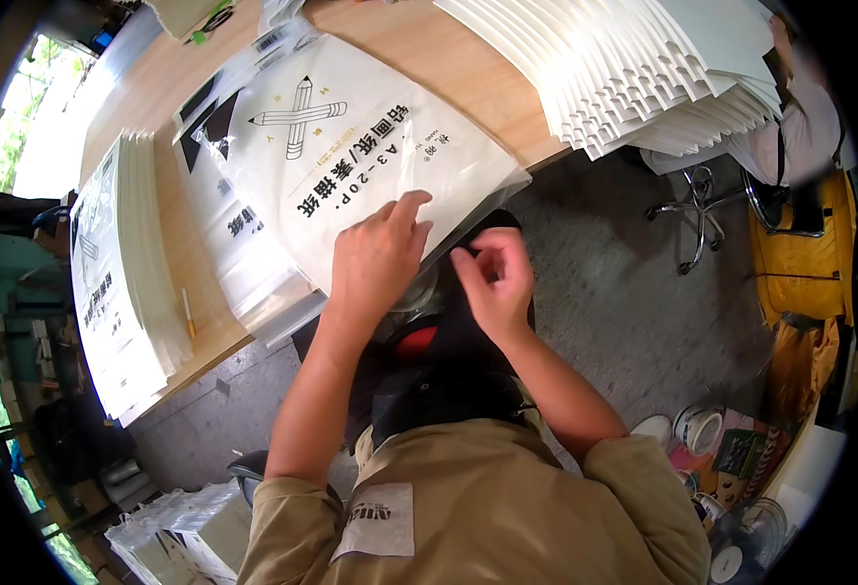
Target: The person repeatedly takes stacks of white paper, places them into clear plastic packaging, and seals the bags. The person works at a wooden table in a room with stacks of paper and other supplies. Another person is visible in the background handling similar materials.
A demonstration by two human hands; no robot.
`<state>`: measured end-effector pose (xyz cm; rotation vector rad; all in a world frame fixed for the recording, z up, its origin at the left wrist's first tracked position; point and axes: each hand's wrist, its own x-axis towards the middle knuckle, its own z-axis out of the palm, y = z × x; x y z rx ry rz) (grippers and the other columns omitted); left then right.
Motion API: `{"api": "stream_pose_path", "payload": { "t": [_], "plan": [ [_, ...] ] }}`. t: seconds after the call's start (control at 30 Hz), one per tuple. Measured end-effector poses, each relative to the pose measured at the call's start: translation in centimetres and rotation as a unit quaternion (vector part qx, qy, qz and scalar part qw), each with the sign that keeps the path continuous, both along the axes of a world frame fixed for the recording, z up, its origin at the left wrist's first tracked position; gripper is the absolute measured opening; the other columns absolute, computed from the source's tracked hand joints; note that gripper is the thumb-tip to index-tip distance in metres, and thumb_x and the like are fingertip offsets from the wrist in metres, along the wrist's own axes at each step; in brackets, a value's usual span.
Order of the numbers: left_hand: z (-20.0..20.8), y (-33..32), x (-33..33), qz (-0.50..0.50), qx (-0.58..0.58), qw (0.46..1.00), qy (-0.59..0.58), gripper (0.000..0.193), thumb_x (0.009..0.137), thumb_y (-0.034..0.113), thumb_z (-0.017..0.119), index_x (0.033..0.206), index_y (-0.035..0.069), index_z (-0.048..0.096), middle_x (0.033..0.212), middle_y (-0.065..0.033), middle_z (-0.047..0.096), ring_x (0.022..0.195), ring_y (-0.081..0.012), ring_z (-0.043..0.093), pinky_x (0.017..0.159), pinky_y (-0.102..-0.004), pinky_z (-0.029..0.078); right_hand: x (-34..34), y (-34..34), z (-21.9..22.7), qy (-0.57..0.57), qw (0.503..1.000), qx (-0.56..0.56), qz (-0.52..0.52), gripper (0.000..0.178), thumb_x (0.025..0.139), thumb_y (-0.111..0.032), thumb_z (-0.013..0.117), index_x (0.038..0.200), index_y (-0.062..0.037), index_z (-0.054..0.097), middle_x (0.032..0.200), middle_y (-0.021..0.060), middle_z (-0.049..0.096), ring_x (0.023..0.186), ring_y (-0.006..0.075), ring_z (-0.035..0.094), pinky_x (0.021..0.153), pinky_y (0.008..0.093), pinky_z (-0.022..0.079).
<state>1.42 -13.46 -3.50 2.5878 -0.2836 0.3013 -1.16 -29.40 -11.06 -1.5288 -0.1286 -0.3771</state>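
Observation:
A large white drawing-paper pack [351, 195] in a clear plastic sleeve lies slanted at the table's front edge, printed with crossed pencils and dark characters. My left hand [380, 253] lies over its lower part, back up, with the fingers stretched out toward the right. Just off the pack's near right edge is my right hand [499, 283]. Its fingers are curled in toward the thumb; what they hold, if anything, I cannot make out. Beneath the pack, another sleeved pack [239, 249] shows on the left, partly covered.
A stack of printed sheets [122, 273] stands at the table's left end, with a thin white-and-orange stick [188, 312] beside it. Fanned white folders [624, 78] overhang the table at the far right. A wheeled chair [699, 210] with a seated person is beyond.

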Motion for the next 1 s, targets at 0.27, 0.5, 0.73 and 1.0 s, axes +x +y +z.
{"api": "stream_pose_path", "payload": {
  "t": [0.27, 0.5, 0.73, 1.0],
  "plan": [
    [-2.6, -1.0, -1.3, -0.044, 0.130, 0.990, -0.027, 0.038, 0.076, 0.014, 0.076, 0.111, 0.012, 0.062, 0.079, -0.0042, 0.063, 0.074, -0.0244, 0.066, 0.066, -0.0373, 0.053, 0.6, 0.1, -2.4, 0.332, 0.924, 0.146, 0.124, 0.020, 0.094, -0.018, 0.069, 0.092, 0.0013, 0.068, 0.074, -0.0015, 0.061, 0.063, 0.0024, 0.049, 0.053, 0.0205, 0.035],
    [-1.6, -0.8, -1.1, -0.040, 0.126, 0.991, -0.033, 0.028, 0.076, 0.008, 0.072, 0.101, 0.011, 0.061, 0.081, -0.0043, 0.061, 0.080, -0.0239, 0.067, 0.068, -0.0375, 0.054, 0.6, -0.3, -0.9, 0.290, 0.936, 0.129, 0.150, 0.014, 0.096, -0.012, 0.064, 0.091, 0.0007, 0.068, 0.075, -0.0013, 0.062, 0.068, 0.0037, 0.053, 0.059, 0.0197, 0.039],
    [0.8, 1.7, -0.4, 0.025, 0.100, 0.994, -0.029, 0.019, 0.081, 0.010, 0.071, 0.098, 0.012, 0.062, 0.084, -0.0048, 0.063, 0.074, -0.0274, 0.067, 0.064, -0.0392, 0.053, -1.0, -0.5, 1.4, 0.246, 0.943, 0.113, 0.193, 0.014, 0.096, -0.015, 0.065, 0.091, -0.0020, 0.068, 0.075, -0.0008, 0.061, 0.062, 0.0026, 0.046, 0.055, 0.0180, 0.034],
    [1.6, 3.0, -3.7, 0.004, 0.064, 0.998, -0.017, 0.009, 0.083, 0.009, 0.070, 0.089, 0.010, 0.064, 0.083, -0.0045, 0.063, 0.067, -0.0276, 0.065, 0.058, -0.0390, 0.052, -1.8, -1.5, -0.8, 0.247, 0.933, 0.092, 0.245, 0.052, 0.106, -0.043, 0.045, 0.100, 0.0008, 0.072, 0.084, 0.0077, 0.071, 0.061, 0.0089, 0.056, 0.055, 0.0218, 0.040]
  ]
}}
